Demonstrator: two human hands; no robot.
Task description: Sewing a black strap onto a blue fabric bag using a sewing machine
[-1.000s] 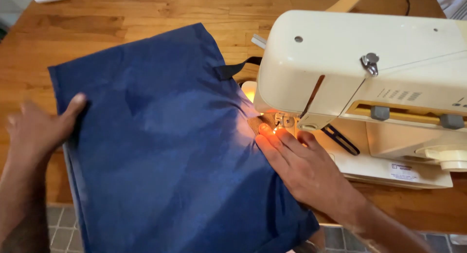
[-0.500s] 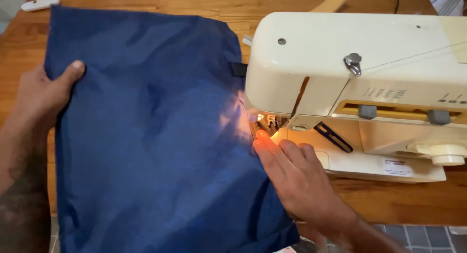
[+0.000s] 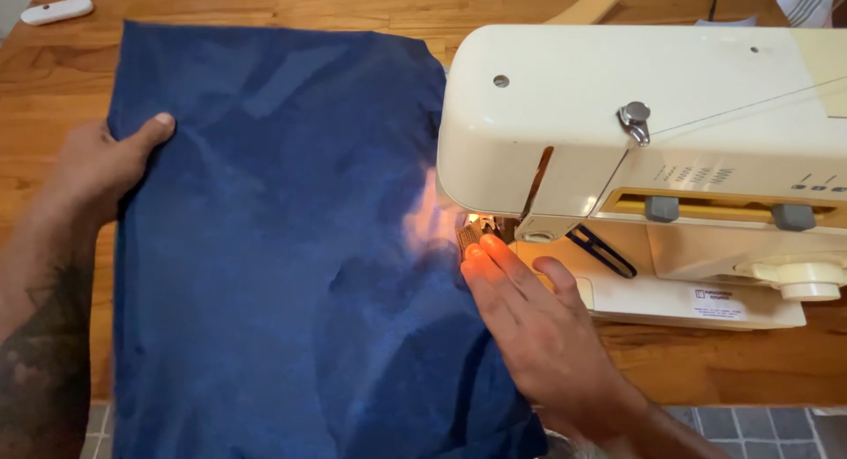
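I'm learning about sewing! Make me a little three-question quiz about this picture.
1. True or false: the left hand holds the left edge of the blue fabric.
2. Where do the right hand fingers rest? A) on the white remote B) on the fabric beside the lit needle area C) on the dial
3. What colour is the sewing machine?

Key: 1 true; 2 B; 3 cream.
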